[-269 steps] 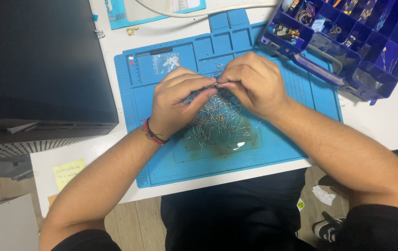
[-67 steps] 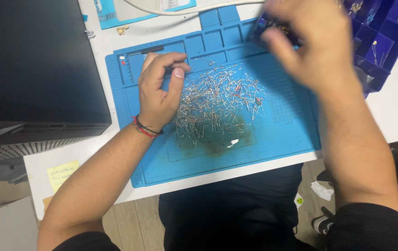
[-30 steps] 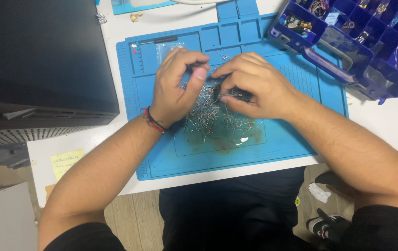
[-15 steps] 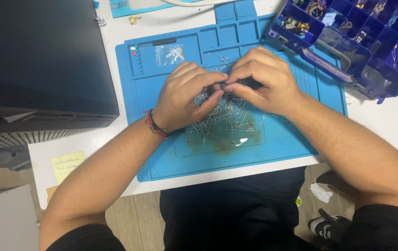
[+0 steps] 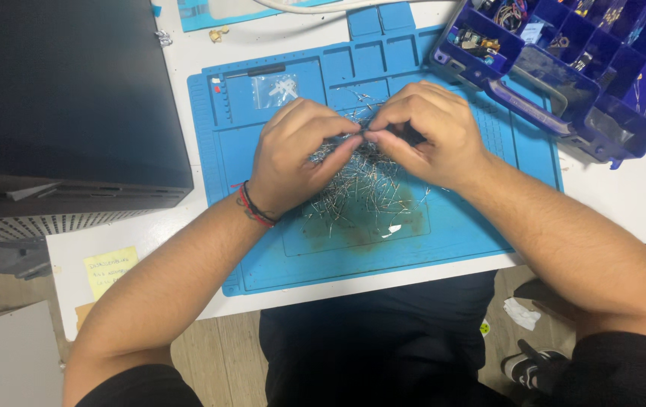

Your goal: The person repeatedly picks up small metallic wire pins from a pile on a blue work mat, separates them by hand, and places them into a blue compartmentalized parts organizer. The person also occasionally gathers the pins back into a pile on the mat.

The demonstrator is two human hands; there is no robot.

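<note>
Right over the middle of the blue mat (image 5: 474,226), the two hands meet above a loose heap of thin metal pins (image 5: 361,192). The left hand (image 5: 293,162) is curled, thumb and forefinger pinched together at their tips; the right hand (image 5: 428,132) is curled the same way, and its pinch touches the left one. Something small and thin sits between the two pinches, too small to name for sure, though it looks like one of the pins. A dark bit shows inside the right fist; what it is cannot be told.

Compared with half a second ago, little has changed: the hands have stayed joined over the heap, only sitting a touch lower on the mat. About two seconds ago the right hand was away at the box and the left lay flat on the mat.

The pins are far too many to count. One small clear bag (image 5: 281,89) lies in a shallow tray at the mat's upper left, holding a few pale bits. One dark blue box (image 5: 564,83) with many open compartments stands at the upper right, with small parts in several of them. A black case (image 5: 67,98) fills the left, and one yellow note (image 5: 108,270) lies below it.
</note>
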